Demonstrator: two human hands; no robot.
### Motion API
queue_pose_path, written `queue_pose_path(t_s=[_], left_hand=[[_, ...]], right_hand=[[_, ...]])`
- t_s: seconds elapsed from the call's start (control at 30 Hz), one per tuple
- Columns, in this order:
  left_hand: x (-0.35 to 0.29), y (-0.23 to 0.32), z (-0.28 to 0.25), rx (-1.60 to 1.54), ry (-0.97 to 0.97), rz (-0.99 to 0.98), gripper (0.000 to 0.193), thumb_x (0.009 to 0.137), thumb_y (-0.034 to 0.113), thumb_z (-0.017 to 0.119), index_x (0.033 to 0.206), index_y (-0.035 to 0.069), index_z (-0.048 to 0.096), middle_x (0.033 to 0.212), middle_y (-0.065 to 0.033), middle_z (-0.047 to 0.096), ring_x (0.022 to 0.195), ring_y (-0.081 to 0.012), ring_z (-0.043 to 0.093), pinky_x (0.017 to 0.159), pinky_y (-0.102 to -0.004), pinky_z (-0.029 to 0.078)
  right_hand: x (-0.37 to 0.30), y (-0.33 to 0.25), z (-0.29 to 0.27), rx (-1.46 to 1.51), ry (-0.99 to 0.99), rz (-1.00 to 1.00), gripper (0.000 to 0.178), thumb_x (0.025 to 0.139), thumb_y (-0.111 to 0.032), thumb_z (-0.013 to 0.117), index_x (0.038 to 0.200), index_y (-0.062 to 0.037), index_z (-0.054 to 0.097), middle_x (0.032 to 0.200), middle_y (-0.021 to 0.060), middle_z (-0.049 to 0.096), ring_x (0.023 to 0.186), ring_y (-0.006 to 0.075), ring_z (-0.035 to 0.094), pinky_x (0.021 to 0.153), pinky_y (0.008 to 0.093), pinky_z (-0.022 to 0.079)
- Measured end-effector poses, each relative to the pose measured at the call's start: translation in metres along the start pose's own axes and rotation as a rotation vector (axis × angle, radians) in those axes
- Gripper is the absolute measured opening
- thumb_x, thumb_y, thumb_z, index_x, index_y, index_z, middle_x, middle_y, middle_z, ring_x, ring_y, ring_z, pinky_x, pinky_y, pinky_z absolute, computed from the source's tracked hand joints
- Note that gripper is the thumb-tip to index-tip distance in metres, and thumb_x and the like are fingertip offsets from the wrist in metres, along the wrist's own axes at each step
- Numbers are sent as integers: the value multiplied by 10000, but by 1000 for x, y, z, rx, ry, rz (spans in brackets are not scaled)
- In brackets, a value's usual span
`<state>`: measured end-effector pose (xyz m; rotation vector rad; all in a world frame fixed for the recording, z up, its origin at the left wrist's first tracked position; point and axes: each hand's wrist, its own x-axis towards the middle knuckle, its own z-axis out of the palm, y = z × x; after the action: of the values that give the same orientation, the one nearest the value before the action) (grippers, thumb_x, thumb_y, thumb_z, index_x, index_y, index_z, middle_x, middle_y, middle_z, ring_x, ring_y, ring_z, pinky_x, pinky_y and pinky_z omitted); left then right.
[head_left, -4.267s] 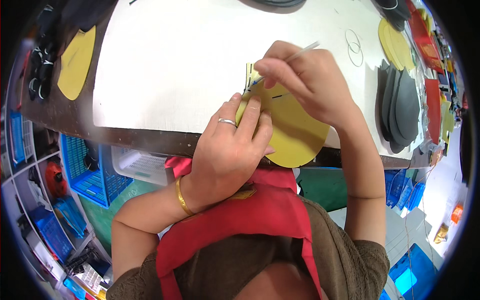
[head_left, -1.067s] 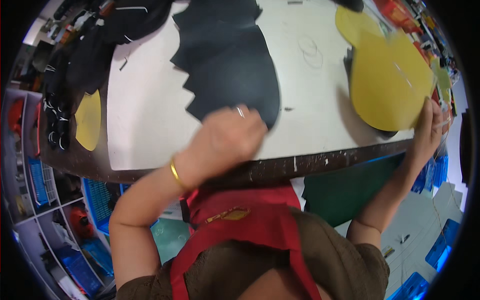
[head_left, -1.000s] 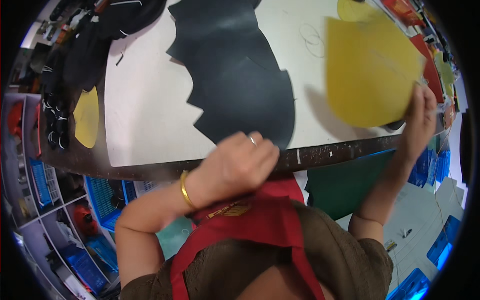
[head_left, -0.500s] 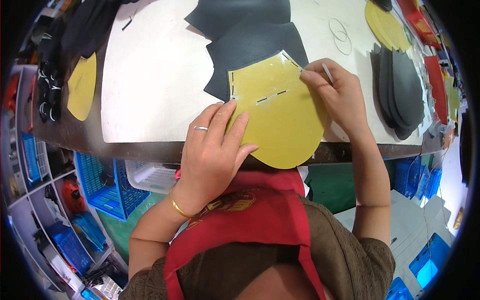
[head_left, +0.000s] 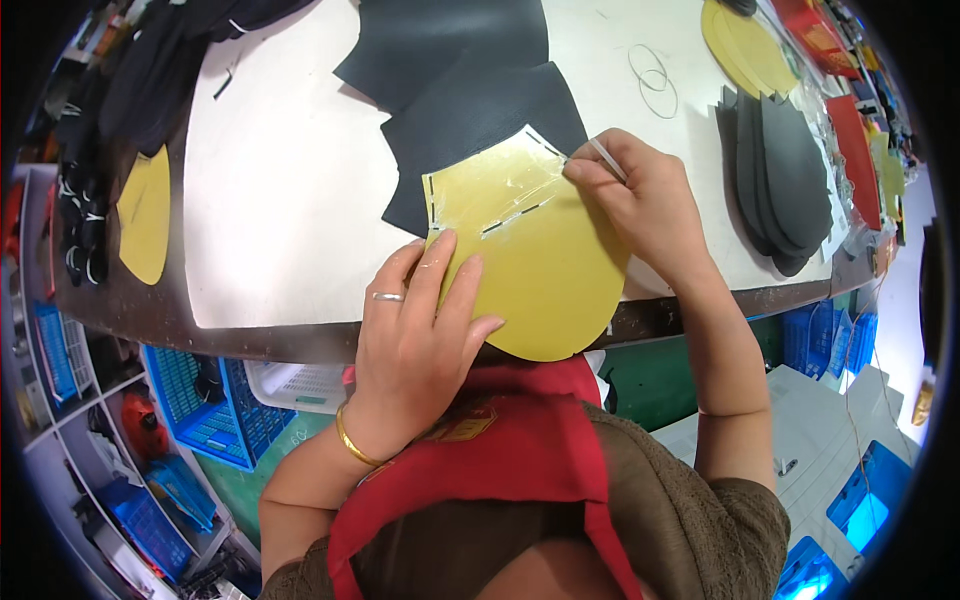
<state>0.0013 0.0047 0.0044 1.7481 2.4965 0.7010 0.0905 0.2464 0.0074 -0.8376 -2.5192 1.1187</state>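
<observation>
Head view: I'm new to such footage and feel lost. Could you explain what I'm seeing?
There is no machine, just a person's left hand and right hand, both bare. A wide fisheye camera on the head looks down, so straight edges bend. On the white board lie black sheets, with a yellow panel partly over them. The left hand rests on the panel's left side; the right hand pinches a thin pale stick near the panel's upper right edge. Farther right lies a stack of dark pieces.
</observation>
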Motion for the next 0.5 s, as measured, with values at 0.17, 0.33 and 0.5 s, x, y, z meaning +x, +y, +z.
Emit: queue_pose_path(t_s=[0.17, 0.33, 0.5], left_hand=[[2, -1, 1, -17, -1, 12, 565, 769, 213, 826, 1251, -15, 639, 1380, -202, 564, 1181, -402, 537, 986, -466, 476], [5, 1, 2, -5, 0, 19, 571, 759, 196, 834, 1247, -20, 635, 1379, -204, 565, 1174, -400, 541, 983, -463, 482], [5, 1, 2, 36, 9, 8, 548, 744, 194, 839, 1212, -20, 652, 1348, -200, 584, 1138, -392, 565, 955, -441, 504]], right_hand=[[2, -1, -3, -21, -12, 30, 268, 947, -241, 686, 960, 27, 690, 691, 164, 678, 613, 247, 673, 624, 342, 524], [6, -4, -7, -46, -57, 48, 273, 937, -242, 687, 939, 31, 691, 703, 182, 681, 664, 304, 692, 658, 368, 529], [5, -14, -6, -258, -74, 64, 226, 938, -237, 691, 992, -18, 693, 788, 149, 709, 676, 229, 654, 670, 334, 519]])
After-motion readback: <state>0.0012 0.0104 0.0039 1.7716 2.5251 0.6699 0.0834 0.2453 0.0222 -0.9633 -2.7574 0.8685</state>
